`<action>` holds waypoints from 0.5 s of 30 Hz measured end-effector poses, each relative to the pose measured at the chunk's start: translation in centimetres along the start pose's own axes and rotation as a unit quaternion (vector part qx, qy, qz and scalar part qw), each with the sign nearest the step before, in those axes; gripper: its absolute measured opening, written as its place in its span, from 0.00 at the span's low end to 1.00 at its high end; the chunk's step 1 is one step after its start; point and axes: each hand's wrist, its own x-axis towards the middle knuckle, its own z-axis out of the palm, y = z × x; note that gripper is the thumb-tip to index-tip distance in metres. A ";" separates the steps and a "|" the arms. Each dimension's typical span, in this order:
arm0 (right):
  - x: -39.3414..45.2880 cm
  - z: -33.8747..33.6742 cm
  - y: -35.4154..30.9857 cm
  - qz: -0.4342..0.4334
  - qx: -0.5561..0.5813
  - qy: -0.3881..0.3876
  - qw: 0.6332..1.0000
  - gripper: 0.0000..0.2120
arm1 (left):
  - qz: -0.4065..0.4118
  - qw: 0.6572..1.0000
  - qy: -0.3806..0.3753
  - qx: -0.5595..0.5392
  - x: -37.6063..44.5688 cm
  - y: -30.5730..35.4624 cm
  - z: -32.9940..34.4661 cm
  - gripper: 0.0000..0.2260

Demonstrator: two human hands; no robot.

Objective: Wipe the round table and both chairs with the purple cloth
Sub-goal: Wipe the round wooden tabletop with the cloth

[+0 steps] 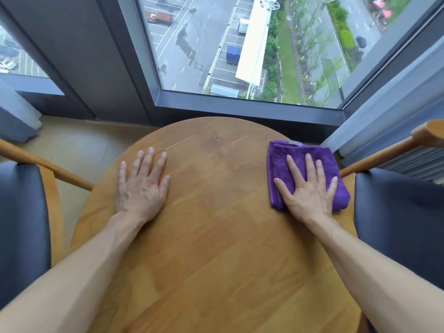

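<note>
A round wooden table (216, 224) fills the middle of the view. A folded purple cloth (283, 162) lies on its right side, near the edge. My right hand (308, 188) presses flat on the cloth with straight, spread fingers. On the bare wood at the table's left, my left hand (141, 186) rests flat, fingers straight. A wooden chair with a dark padded seat (21, 224) stands at the left of the table. A second such chair (398, 219) stands at the right, close to the cloth.
A large corner window (240, 49) with a dark frame rises right behind the table. Pale curtains hang at the far left (16, 116) and at the right (389, 126). Beige floor (72, 150) shows between the left chair and the table.
</note>
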 end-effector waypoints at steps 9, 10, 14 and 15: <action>-5.1 2.1 -14.8 -0.164 0.025 0.018 0.986 0.33 | 0.009 0.998 -0.034 -0.052 0.4 -0.2 -1.6 0.25; -6.4 2.6 -16.6 -0.192 0.023 0.017 0.981 0.32 | 0.017 0.997 -0.035 -0.069 0.4 -0.5 -1.9 0.25; -9.3 3.6 -18.7 -0.221 -0.011 0.021 0.975 0.32 | 0.016 0.986 -0.047 -0.157 0.9 -1.1 -3.4 0.21; -9.1 3.4 -18.0 -0.215 -0.012 0.022 0.976 0.32 | 0.011 0.987 -0.048 -0.151 1.1 -0.9 -3.6 0.21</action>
